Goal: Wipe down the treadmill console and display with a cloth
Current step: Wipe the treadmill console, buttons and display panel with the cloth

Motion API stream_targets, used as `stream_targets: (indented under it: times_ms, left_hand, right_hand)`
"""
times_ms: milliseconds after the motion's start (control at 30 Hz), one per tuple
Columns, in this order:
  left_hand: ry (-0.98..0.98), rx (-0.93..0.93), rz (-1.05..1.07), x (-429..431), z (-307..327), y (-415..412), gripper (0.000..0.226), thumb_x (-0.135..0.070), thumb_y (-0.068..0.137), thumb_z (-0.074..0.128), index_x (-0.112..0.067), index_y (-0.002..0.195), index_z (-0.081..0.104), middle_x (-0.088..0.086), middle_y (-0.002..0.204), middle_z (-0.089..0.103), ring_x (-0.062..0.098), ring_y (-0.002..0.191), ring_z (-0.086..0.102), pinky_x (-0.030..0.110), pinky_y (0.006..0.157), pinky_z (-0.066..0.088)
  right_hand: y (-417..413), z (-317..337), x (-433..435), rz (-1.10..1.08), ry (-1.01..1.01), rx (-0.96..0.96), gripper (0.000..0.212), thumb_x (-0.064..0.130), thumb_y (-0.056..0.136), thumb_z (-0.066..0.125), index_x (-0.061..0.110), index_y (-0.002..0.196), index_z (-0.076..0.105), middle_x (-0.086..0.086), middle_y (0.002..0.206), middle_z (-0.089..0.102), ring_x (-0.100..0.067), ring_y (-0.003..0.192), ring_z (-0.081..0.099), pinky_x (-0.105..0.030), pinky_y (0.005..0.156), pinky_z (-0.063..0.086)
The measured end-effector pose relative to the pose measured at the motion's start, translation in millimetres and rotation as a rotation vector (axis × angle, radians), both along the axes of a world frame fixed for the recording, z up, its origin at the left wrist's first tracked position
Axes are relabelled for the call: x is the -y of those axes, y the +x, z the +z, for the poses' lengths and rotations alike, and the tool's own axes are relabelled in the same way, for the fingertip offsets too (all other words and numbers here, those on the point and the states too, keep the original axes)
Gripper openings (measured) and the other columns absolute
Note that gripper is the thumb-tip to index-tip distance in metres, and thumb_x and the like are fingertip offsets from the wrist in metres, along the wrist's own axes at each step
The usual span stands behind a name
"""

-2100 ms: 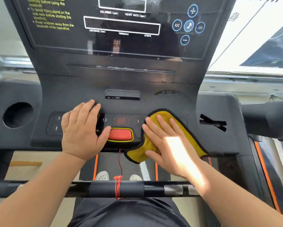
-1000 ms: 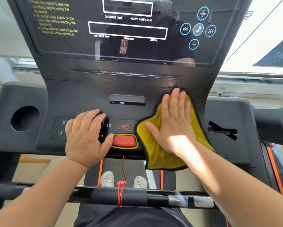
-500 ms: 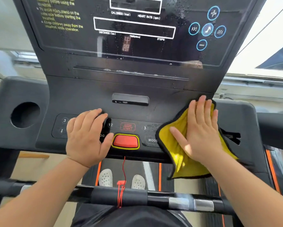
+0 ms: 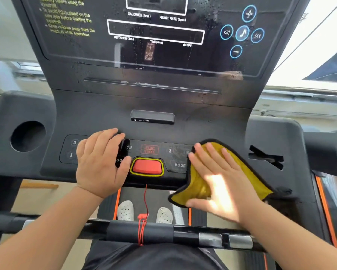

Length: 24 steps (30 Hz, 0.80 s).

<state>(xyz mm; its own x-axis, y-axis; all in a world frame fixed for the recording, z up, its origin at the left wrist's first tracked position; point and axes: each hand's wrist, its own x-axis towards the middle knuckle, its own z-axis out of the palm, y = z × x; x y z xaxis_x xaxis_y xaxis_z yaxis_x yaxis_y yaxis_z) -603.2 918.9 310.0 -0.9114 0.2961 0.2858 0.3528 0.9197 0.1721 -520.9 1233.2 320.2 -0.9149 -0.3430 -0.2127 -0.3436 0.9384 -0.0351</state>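
The black treadmill console (image 4: pixel 183 125) fills the view, and its glossy display (image 4: pixel 156 32) above is streaked with water drops. My right hand (image 4: pixel 216 180) lies flat, fingers spread, on a yellow cloth (image 4: pixel 247 172) with a black hem, pressing it onto the right part of the button panel, just right of the word MODE. The cloth's lower corner hangs over the console's front edge. My left hand (image 4: pixel 101 162) rests flat on the left buttons, its thumb beside the red stop button (image 4: pixel 147 166). It holds nothing.
A round cup holder (image 4: pixel 28 136) sits at the console's left, a slotted recess (image 4: pixel 266 157) at its right. A red safety cord (image 4: pixel 144 207) hangs from the stop button to the front handlebar (image 4: pixel 140 230). White shoes (image 4: pixel 125 210) stand on the belt below. A small port block (image 4: pixel 152 117) sits mid-console.
My right hand has swept the cloth from the console's right shoulder back left and down onto the button panel. The left hand stayed put.
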Motion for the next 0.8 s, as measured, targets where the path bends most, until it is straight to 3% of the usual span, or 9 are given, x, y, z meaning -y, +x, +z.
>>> stream_targets:
  times_ms: [133, 267, 467, 567, 633, 700, 800]
  left_hand:
    - [0.010, -0.027, -0.002, 1, -2, 0, 0.057, -0.045, 0.091, 0.039, -0.005, 0.120, 0.066, 0.015, 0.129, 0.065, 0.038, 0.117, 0.056, 0.051, 0.096, 0.037]
    - [0.011, -0.030, -0.006, 1, -3, 0, 0.059, -0.048, 0.093, 0.036, -0.005, 0.120, 0.066, 0.015, 0.129, 0.065, 0.039, 0.117, 0.057, 0.051, 0.096, 0.039]
    - [0.014, 0.003, 0.003, 0, 0, 0, 0.057, -0.045, 0.089, 0.040, -0.005, 0.120, 0.066, 0.015, 0.129, 0.065, 0.040, 0.118, 0.057, 0.050, 0.099, 0.036]
    - [0.012, 0.005, 0.002, 0, -1, 0, 0.057, -0.046, 0.089, 0.041, -0.004, 0.120, 0.066, 0.015, 0.129, 0.065, 0.040, 0.118, 0.056, 0.049, 0.099, 0.035]
    - [0.013, 0.002, -0.003, 0, 0, 0, 0.058, -0.046, 0.089, 0.041, -0.004, 0.120, 0.066, 0.015, 0.129, 0.065, 0.039, 0.118, 0.056, 0.049, 0.099, 0.036]
    - [0.015, 0.003, -0.004, 0, 0, 0, 0.057, -0.045, 0.088, 0.042, -0.004, 0.120, 0.067, 0.015, 0.129, 0.065, 0.039, 0.118, 0.056, 0.049, 0.098, 0.036]
    - [0.021, 0.000, -0.002, 1, 0, 0, 0.057, -0.045, 0.088, 0.042, -0.005, 0.119, 0.067, 0.014, 0.129, 0.066, 0.038, 0.118, 0.056, 0.049, 0.099, 0.036]
  right_hand:
    - [-35, 8, -24, -0.238, 0.045, 0.013, 0.114, 0.097, 0.081, 0.012, 0.022, 0.165, -0.004, -0.003, 0.171, -0.017, -0.027, 0.157, -0.018, -0.053, 0.128, -0.003]
    - [-65, 10, 13, -0.337, 0.049, -0.018, 0.116, 0.097, 0.079, 0.000, 0.017, 0.160, -0.021, -0.008, 0.163, -0.037, -0.033, 0.151, -0.032, -0.053, 0.124, -0.013]
    - [-53, 3, 64, -0.128, -0.067, -0.013, 0.091, 0.078, 0.096, 0.016, 0.020, 0.164, -0.003, -0.001, 0.170, -0.016, -0.026, 0.157, -0.019, -0.052, 0.128, -0.004]
    - [-13, -2, 49, -0.061, -0.127, -0.026, 0.090, 0.077, 0.094, 0.031, 0.022, 0.164, 0.018, 0.001, 0.172, 0.006, -0.024, 0.159, 0.001, -0.051, 0.128, 0.008]
    - [4, -2, 26, -0.049, -0.091, -0.021, 0.094, 0.083, 0.091, 0.029, 0.023, 0.163, 0.023, 0.001, 0.172, 0.012, -0.026, 0.159, 0.008, -0.051, 0.127, 0.011]
    - [-5, 1, -4, -0.096, -0.019, -0.015, 0.097, 0.086, 0.091, 0.017, 0.022, 0.164, 0.019, 0.000, 0.172, 0.007, -0.027, 0.159, 0.005, -0.052, 0.126, 0.011]
    - [-42, 7, -23, -0.263, 0.014, -0.031, 0.100, 0.087, 0.091, 0.006, 0.021, 0.165, 0.000, 0.000, 0.171, -0.015, -0.026, 0.157, -0.017, -0.053, 0.128, 0.000]
